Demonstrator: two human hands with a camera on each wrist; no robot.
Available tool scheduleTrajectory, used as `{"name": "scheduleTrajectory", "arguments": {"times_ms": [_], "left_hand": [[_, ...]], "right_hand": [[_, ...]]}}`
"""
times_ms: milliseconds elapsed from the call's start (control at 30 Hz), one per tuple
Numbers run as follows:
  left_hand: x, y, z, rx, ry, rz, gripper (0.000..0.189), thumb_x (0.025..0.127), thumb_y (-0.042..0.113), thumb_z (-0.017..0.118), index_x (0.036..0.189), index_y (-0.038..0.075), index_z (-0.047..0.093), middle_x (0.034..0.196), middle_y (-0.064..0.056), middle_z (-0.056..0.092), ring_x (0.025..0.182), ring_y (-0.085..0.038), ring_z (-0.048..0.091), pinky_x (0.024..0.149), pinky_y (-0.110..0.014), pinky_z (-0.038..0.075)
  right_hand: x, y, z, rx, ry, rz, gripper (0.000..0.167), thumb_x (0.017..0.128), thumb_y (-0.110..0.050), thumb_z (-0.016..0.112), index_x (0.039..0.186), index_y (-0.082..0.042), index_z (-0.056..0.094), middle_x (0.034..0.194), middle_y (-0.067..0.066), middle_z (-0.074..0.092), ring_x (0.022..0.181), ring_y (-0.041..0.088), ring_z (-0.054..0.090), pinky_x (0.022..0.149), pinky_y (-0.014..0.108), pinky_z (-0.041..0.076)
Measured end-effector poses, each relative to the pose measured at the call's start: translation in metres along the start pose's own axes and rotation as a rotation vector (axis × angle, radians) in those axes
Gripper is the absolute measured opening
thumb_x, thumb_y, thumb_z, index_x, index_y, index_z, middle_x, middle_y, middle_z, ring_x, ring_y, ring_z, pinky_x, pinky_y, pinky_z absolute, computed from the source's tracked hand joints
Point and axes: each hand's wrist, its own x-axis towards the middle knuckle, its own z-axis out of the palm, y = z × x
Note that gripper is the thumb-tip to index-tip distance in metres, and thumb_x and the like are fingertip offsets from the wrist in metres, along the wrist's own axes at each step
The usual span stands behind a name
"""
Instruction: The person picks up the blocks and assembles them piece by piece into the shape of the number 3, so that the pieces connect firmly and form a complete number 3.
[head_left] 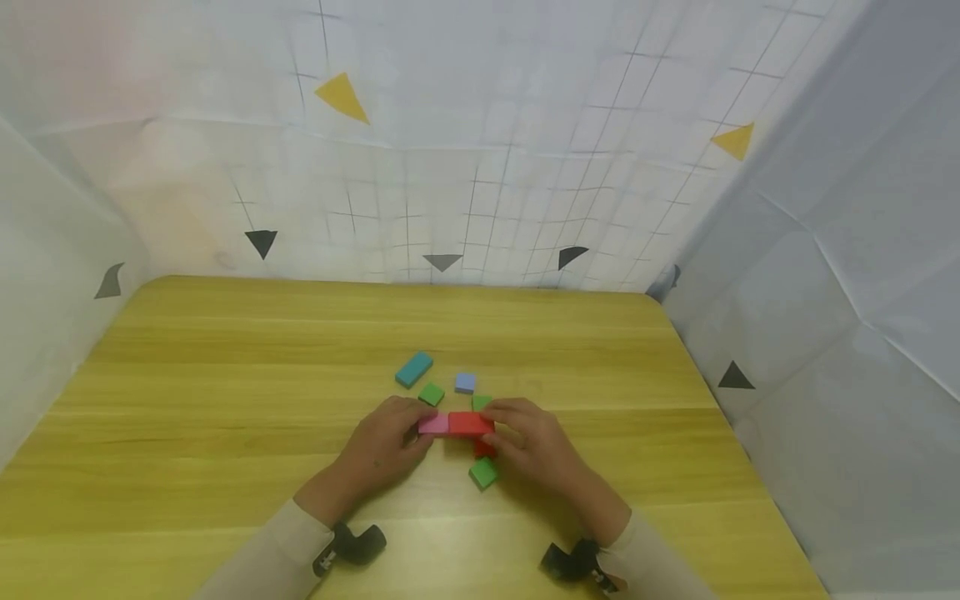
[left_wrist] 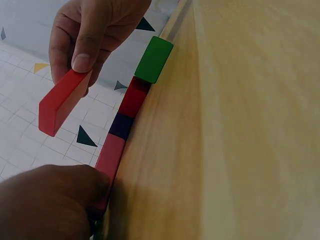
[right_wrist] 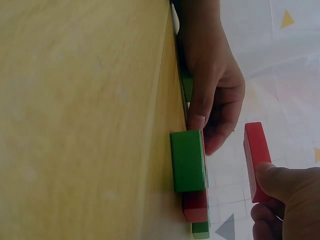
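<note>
My left hand [head_left: 382, 442] grips the left end of a pink block [head_left: 433, 423], thumb on the near side and fingers on the far side. In the left wrist view this pink block [left_wrist: 111, 152] lies low, along the tabletop. My right hand [head_left: 538, 443] pinches a long red block [head_left: 467, 424] between thumb and fingers. Both wrist views show that red block [right_wrist: 256, 160] raised above the table. Below it stands a smaller red block [head_left: 484, 448], partly covered, with a green block [head_left: 483, 473] in front.
Beyond the hands lie a green block [head_left: 431, 394], a light blue block [head_left: 465, 383] and a teal block [head_left: 414, 369]. Another green block [head_left: 482, 402] shows just behind the long red one. White patterned sheeting [head_left: 450, 167] walls the wooden table [head_left: 225, 375].
</note>
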Motion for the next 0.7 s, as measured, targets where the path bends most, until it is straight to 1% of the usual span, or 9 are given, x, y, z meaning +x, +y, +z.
{"name": "scheduleTrajectory", "arguments": {"times_ms": [133,433,700], "left_hand": [[-0.0001,-0.0002,0.0005,0.003,0.005,0.005,0.026,0.092,0.029,0.07,0.116,0.02,0.071,0.115,0.011,0.069,0.109,-0.004,0.057,0.091,-0.027,0.054],[-0.0004,0.0003,0.0003,-0.008,0.003,0.012,0.027,0.092,0.029,0.07,0.117,0.019,0.071,0.115,0.011,0.069,0.109,-0.004,0.057,0.091,-0.028,0.054],[-0.0011,0.0004,0.0011,-0.003,0.004,0.014,0.028,0.092,0.029,0.07,0.118,0.018,0.071,0.115,0.011,0.068,0.11,-0.005,0.058,0.093,-0.028,0.053]], "right_hand": [[-0.0001,-0.0011,0.0005,0.005,0.02,-0.035,0.035,0.083,-0.013,0.081,0.116,-0.005,0.072,0.118,0.007,0.07,0.11,0.023,0.066,0.092,0.037,0.056],[-0.003,-0.0009,0.0012,0.019,0.025,-0.028,0.034,0.083,-0.014,0.081,0.115,-0.005,0.073,0.118,0.008,0.07,0.109,0.022,0.067,0.091,0.036,0.056],[-0.0066,-0.0023,0.0023,0.042,0.037,-0.052,0.033,0.084,-0.014,0.08,0.114,-0.004,0.073,0.116,0.009,0.07,0.107,0.023,0.067,0.09,0.037,0.057]]}}
